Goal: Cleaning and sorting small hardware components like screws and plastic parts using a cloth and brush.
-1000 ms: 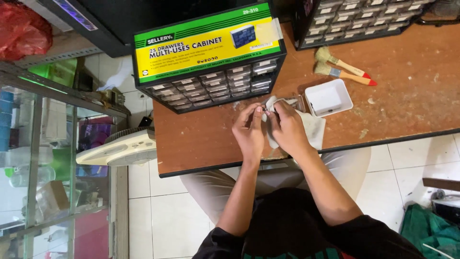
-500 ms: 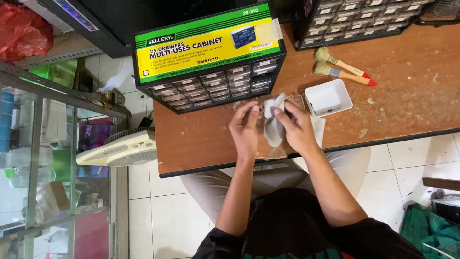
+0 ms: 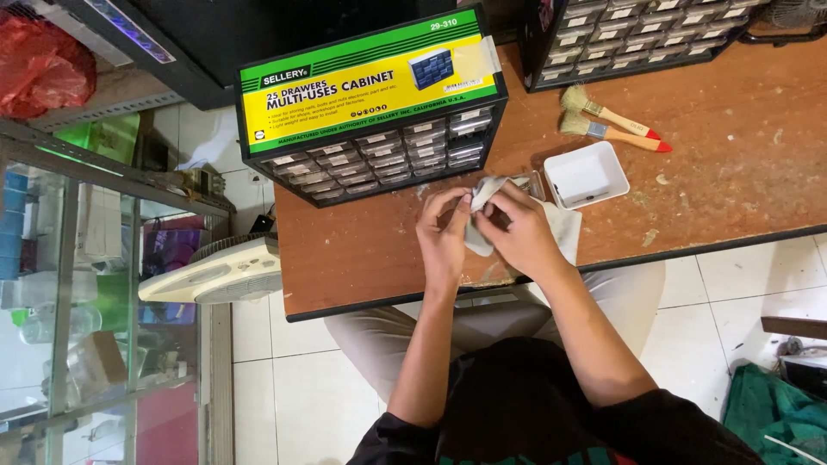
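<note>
Over the worn, scratched brown wooden desk [image 3: 732, 198], I have my left hand [image 3: 444, 241] and right hand [image 3: 521, 237] both pinched on a crumpled, grey-white soft cloth [image 3: 481, 215], bunched between the fingers just above the desk's front edge. Beside it sits a square white plastic tray [image 3: 586, 175]; behind, a black many-drawered small-parts cabinet [image 3: 379, 164].

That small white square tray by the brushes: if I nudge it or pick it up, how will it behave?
The white tray looks like thin plastic, so probably light and apt to slide on the wooden table. It sits flat and low, so tipping seems unlikely. Its raised rim should offer a pinch point, though the walls may flex.
</note>
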